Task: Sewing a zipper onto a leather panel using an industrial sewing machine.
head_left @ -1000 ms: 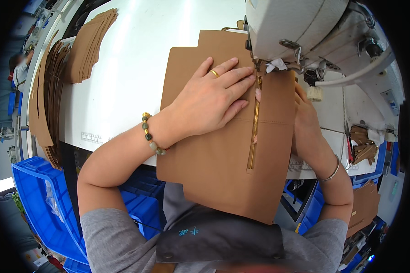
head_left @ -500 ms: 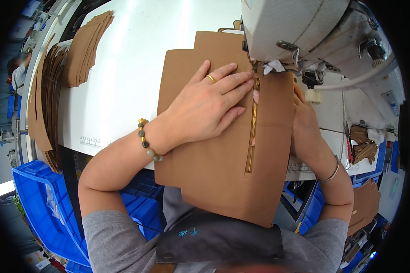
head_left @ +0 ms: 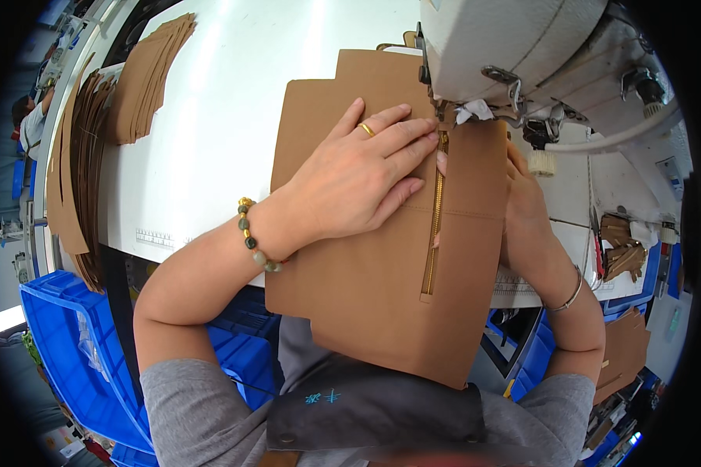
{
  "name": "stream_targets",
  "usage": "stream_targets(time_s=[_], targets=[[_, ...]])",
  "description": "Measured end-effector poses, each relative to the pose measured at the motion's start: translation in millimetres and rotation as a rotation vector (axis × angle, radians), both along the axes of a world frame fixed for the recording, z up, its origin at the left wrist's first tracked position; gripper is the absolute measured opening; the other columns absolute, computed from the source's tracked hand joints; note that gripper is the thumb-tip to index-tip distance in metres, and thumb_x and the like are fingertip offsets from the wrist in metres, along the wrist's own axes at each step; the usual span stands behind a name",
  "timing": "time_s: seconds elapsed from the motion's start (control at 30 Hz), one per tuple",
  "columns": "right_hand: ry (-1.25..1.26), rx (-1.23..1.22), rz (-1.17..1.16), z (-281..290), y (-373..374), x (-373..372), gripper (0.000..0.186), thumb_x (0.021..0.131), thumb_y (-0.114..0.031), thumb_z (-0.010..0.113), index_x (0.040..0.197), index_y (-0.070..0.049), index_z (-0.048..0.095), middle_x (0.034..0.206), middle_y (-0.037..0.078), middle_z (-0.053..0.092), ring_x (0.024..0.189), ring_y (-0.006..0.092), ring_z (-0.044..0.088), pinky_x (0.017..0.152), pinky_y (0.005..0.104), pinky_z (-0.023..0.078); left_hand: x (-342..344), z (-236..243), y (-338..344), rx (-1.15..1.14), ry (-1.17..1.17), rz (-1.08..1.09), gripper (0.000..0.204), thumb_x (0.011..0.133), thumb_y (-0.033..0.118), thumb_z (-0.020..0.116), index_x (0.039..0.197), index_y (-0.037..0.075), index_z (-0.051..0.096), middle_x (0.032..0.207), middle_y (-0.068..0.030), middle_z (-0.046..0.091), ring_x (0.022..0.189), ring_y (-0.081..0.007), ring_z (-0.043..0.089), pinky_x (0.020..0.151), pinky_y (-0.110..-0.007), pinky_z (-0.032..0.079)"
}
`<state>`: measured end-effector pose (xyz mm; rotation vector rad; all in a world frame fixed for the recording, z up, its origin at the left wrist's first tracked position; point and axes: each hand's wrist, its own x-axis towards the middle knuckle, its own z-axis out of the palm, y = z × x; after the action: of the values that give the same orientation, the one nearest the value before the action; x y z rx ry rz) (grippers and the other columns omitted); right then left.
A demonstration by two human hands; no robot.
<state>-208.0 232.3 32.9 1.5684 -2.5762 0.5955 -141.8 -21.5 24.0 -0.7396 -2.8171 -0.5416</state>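
Note:
A flat brown panel (head_left: 374, 288) with stepped corners lies under the sewing machine's presser foot (head_left: 441, 115). A gold-toothed zipper (head_left: 433, 233) runs along a narrow slot in it, below the foot. My left hand (head_left: 366, 171) rests flat on the panel, fingers spread, tips beside the slot's upper end. At the right edge, my right hand (head_left: 526, 206) reaches beneath the panel, so most of its fingers are hidden. Bits of skin show through the slot beside the zipper. The panel's near end hangs over the table edge toward my apron (head_left: 374, 409).
The white machine head (head_left: 514, 47) overhangs the panel's far right. Stacks of brown pieces (head_left: 149, 82) lie at the left. A blue bin (head_left: 70, 342) stands below the table's left side. Brown scraps (head_left: 621, 249) lie at the right. A person (head_left: 33, 124) is in the far left background.
The whole view has shifted slightly. Panel and hands keep nearly the same position under the foot; any feed of the panel is too small to tell.

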Motion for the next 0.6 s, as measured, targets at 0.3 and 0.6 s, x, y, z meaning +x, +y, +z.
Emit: stream_targets(time_s=[0.3, 0.6], targets=[[0.001, 0.004, 0.011, 0.0, 1.5, 0.7, 0.063, 0.081, -0.027, 0.08, 0.14, -0.01, 0.068, 0.129, 0.012, 0.071, 0.123, 0.0324, 0.066, 0.116, 0.0482, 0.042, -0.5, 0.0, -0.2, -0.008, -0.004, -0.006, 0.053, 0.098, 0.023, 0.066, 0.148, 0.006, 0.058, 0.156, -0.0107, 0.053, 0.149, -0.0343, 0.045, 0.12, -0.066, 0.034], [0.009, -0.018, 0.025, -2.0, 0.9, -1.5, 0.06, 0.082, -0.024, 0.079, 0.14, -0.009, 0.068, 0.129, 0.012, 0.071, 0.123, 0.0317, 0.066, 0.116, 0.0493, 0.042, -1.1, 0.7, -1.0, -0.015, -0.009, -0.01, 0.052, 0.099, 0.022, 0.065, 0.148, 0.006, 0.058, 0.157, -0.0099, 0.052, 0.149, -0.0335, 0.044, 0.121, -0.066, 0.033]])
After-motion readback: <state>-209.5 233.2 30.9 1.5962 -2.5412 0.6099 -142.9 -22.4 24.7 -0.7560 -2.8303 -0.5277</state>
